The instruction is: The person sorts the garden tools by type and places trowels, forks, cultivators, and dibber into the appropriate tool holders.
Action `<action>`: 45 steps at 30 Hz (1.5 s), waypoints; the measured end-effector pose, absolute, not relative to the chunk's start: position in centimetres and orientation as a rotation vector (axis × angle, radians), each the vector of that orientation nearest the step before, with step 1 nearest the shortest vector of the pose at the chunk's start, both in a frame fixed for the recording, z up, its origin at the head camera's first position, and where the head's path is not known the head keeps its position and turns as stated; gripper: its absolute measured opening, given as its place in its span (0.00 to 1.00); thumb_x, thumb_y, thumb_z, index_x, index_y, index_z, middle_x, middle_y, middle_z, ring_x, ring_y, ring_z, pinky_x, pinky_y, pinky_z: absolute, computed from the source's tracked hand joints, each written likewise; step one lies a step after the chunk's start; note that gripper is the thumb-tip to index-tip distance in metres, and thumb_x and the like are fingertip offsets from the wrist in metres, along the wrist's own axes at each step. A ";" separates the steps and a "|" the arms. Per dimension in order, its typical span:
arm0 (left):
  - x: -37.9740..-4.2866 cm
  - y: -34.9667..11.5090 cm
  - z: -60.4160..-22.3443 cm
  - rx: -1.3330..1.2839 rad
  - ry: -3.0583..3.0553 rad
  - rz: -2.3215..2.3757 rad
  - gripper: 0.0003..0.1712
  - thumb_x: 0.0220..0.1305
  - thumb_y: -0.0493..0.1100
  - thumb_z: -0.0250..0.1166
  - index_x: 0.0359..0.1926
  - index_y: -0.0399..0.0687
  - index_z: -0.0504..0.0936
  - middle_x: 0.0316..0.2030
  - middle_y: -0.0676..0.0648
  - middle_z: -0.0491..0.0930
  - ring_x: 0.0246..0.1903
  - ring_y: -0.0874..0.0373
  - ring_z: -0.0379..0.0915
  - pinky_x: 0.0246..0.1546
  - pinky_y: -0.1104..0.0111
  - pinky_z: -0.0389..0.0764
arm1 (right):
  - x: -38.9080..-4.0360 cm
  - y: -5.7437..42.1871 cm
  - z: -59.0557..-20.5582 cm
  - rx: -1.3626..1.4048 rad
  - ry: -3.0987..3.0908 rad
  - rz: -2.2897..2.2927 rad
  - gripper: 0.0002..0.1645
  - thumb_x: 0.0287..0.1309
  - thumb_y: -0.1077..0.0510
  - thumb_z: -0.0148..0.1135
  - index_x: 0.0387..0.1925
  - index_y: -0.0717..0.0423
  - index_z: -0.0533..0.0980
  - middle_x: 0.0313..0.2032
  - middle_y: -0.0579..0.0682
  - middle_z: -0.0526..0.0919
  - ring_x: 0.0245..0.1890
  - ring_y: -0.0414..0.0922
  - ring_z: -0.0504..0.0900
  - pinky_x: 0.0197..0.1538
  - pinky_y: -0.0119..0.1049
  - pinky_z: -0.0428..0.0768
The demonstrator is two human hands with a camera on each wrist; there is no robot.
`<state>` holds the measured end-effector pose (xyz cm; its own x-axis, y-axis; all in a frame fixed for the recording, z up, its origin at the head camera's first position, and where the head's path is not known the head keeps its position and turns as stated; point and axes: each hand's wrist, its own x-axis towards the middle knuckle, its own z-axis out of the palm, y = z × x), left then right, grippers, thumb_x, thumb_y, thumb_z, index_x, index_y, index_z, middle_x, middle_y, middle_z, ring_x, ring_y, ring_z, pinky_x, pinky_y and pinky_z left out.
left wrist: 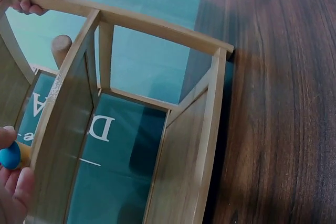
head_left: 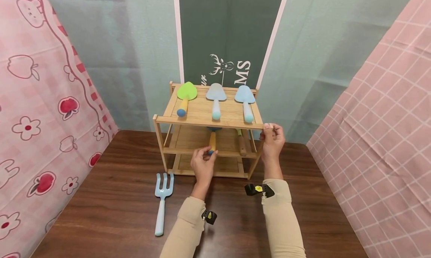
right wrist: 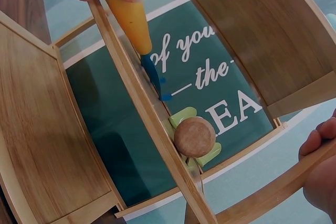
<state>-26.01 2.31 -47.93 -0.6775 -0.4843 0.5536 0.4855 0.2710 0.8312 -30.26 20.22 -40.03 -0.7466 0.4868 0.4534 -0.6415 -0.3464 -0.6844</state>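
My left hand pinches the blue end of a yellow-handled garden tool at the front of the middle shelf. Its blue head points inward; the exact shape is partly hidden. With thumb and fingers, my right hand grips the upper right front corner of the wooden rack. Also on the middle shelf, to the right, lies a green tool with a brown wooden handle. On the top shelf rest three trowels: a green one, a grey one and a light blue one.
A light blue hand fork lies on the dark wood table, left of my left forearm. Behind the rack hangs a green cloth with white print. Pink patterned cloths flank both sides.
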 end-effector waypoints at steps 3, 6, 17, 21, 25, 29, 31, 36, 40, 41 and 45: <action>-26.2 2.3 -48.1 -0.003 -1.759 -1.485 0.12 0.44 0.34 0.74 0.31 0.34 0.83 0.30 0.44 0.75 0.23 0.53 0.78 0.25 0.71 0.78 | -30.1 20.2 -39.9 0.234 -1.176 2.136 0.05 0.55 0.70 0.57 0.30 0.59 0.72 0.20 0.49 0.73 0.20 0.40 0.71 0.24 0.28 0.70; -26.3 2.3 -48.3 -0.012 -1.770 -1.452 0.12 0.44 0.34 0.75 0.30 0.35 0.82 0.30 0.44 0.74 0.23 0.54 0.78 0.25 0.72 0.78 | -30.2 20.3 -39.9 0.238 -1.177 2.140 0.05 0.55 0.70 0.57 0.31 0.60 0.72 0.20 0.49 0.73 0.20 0.41 0.70 0.24 0.28 0.70; -26.4 2.3 -48.6 -0.023 -1.829 -1.366 0.11 0.44 0.35 0.74 0.31 0.39 0.82 0.30 0.47 0.73 0.29 0.54 0.75 0.26 0.67 0.76 | -30.3 20.3 -40.2 0.230 -1.181 2.133 0.06 0.56 0.69 0.57 0.31 0.57 0.72 0.20 0.50 0.73 0.21 0.41 0.70 0.25 0.29 0.69; -26.3 2.2 -48.5 -0.021 -1.842 -1.360 0.10 0.45 0.35 0.74 0.31 0.39 0.82 0.30 0.46 0.73 0.29 0.53 0.74 0.27 0.65 0.74 | -30.3 20.2 -40.2 0.235 -1.186 2.129 0.05 0.56 0.69 0.57 0.31 0.58 0.72 0.21 0.49 0.74 0.21 0.41 0.70 0.25 0.29 0.69; -25.9 2.2 -48.4 -0.066 -1.867 -1.323 0.10 0.45 0.33 0.72 0.32 0.38 0.82 0.32 0.45 0.73 0.31 0.50 0.74 0.31 0.62 0.74 | -30.3 20.2 -40.1 0.227 -1.194 2.115 0.05 0.56 0.69 0.57 0.31 0.58 0.72 0.21 0.49 0.74 0.21 0.40 0.71 0.25 0.28 0.70; -25.3 2.1 -48.3 -0.145 -1.945 -1.262 0.12 0.46 0.30 0.70 0.35 0.36 0.81 0.36 0.43 0.73 0.37 0.47 0.73 0.36 0.60 0.74 | -30.2 20.1 -40.1 0.220 -1.191 2.117 0.05 0.57 0.69 0.57 0.31 0.58 0.72 0.21 0.49 0.73 0.21 0.41 0.70 0.25 0.28 0.69; -25.0 1.9 -48.2 -0.173 -2.000 -1.221 0.13 0.47 0.30 0.70 0.37 0.36 0.81 0.39 0.43 0.72 0.40 0.48 0.72 0.37 0.59 0.74 | -30.2 20.2 -40.1 0.216 -1.190 2.124 0.05 0.57 0.69 0.57 0.31 0.58 0.72 0.20 0.49 0.73 0.21 0.41 0.70 0.25 0.29 0.69; -24.0 1.3 -47.5 -0.206 -2.139 -1.104 0.16 0.48 0.35 0.71 0.41 0.39 0.80 0.45 0.40 0.72 0.44 0.47 0.70 0.40 0.58 0.74 | -30.3 20.3 -40.4 0.210 -1.190 2.130 0.04 0.56 0.69 0.57 0.32 0.59 0.72 0.21 0.49 0.74 0.21 0.41 0.71 0.24 0.29 0.70; -23.0 0.9 -46.5 -0.238 -2.215 -1.073 0.18 0.49 0.37 0.70 0.43 0.39 0.80 0.48 0.38 0.70 0.45 0.45 0.70 0.40 0.57 0.74 | -30.3 20.4 -40.4 0.213 -1.190 2.129 0.04 0.56 0.69 0.57 0.32 0.59 0.72 0.21 0.49 0.73 0.21 0.41 0.70 0.25 0.29 0.70; -22.8 0.7 -46.2 -0.243 -2.231 -1.073 0.18 0.49 0.37 0.70 0.43 0.39 0.80 0.49 0.37 0.70 0.45 0.45 0.69 0.40 0.57 0.74 | -30.3 20.4 -40.4 0.214 -1.191 2.129 0.05 0.57 0.69 0.57 0.32 0.58 0.72 0.21 0.49 0.73 0.21 0.41 0.70 0.25 0.29 0.70; -21.9 0.4 -45.2 -0.250 -2.315 -1.060 0.20 0.49 0.39 0.71 0.44 0.39 0.80 0.50 0.36 0.69 0.46 0.43 0.69 0.42 0.55 0.73 | -30.3 20.3 -40.3 0.219 -1.195 2.129 0.05 0.57 0.69 0.57 0.32 0.58 0.72 0.21 0.49 0.73 0.21 0.41 0.70 0.25 0.29 0.69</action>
<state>-21.88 0.39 -45.25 -0.8173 -0.0659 0.5725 0.3903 0.6676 0.6340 -30.26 20.32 -40.29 -0.7570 0.4760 0.4476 -0.6300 -0.3502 -0.6931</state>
